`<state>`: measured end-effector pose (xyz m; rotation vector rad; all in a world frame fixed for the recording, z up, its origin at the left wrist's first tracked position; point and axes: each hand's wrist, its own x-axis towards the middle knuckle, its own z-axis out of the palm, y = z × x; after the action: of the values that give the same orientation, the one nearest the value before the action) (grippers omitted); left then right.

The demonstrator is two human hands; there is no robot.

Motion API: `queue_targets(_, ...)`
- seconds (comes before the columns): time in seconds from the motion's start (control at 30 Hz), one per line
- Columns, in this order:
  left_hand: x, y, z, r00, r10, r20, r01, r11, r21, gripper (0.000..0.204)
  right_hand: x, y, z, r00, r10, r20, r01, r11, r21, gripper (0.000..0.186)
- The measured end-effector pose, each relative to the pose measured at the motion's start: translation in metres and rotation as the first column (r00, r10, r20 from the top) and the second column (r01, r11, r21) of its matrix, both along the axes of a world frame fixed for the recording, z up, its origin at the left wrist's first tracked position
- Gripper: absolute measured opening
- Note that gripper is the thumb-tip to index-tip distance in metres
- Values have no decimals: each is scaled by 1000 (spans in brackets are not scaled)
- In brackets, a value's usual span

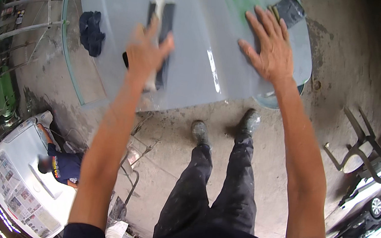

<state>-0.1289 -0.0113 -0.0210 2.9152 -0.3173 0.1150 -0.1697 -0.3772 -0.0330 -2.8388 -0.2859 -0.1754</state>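
Observation:
A grey primed car panel (188, 64), with green patches near its upper right, lies in front of me. My left hand (149, 51), blurred, grips a long dark-and-pale sanding block (161, 72) on the panel's left half. My right hand (271, 55) lies open on the right half, fingers spread, holding nothing. A small dark pad (292, 12) with an olive edge sits just beyond those fingertips. A bunched dark cloth (92, 33) rests on the panel left of the block.
Metal stands (354, 143) occupy the right floor; a green-based frame (7, 91) stands left. Behind me at lower left, another person (62, 166) works at a white vehicle (9, 180) with newspaper masking. A dark car (363, 218) is at lower right. My boots (250, 124) are below the panel.

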Motion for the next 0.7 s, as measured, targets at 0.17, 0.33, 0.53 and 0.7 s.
queue_targets(0.17, -2, -35, 26, 990, 106, 89, -97, 990, -99, 65, 1, 1, 0, 999, -29, -45, 29, 999, -15, 73)
queue_targets(0.33, -158, -48, 36, 938, -341, 56, 345, 934, -89, 73, 6, -1, 5, 999, -19, -43, 19, 1000, -7, 72)
queue_targets(0.53, 44, -43, 8, 977, -177, 120, 169, 983, 78, 69, -3, 0, -6, 997, -6, 77, 4, 999, 32, 71)
queue_targets(0.7, 28, -96, 11, 981, 123, 151, -132, 990, 55, 69, 1, -1, -4, 1000, -28, 9, 28, 999, 30, 71)
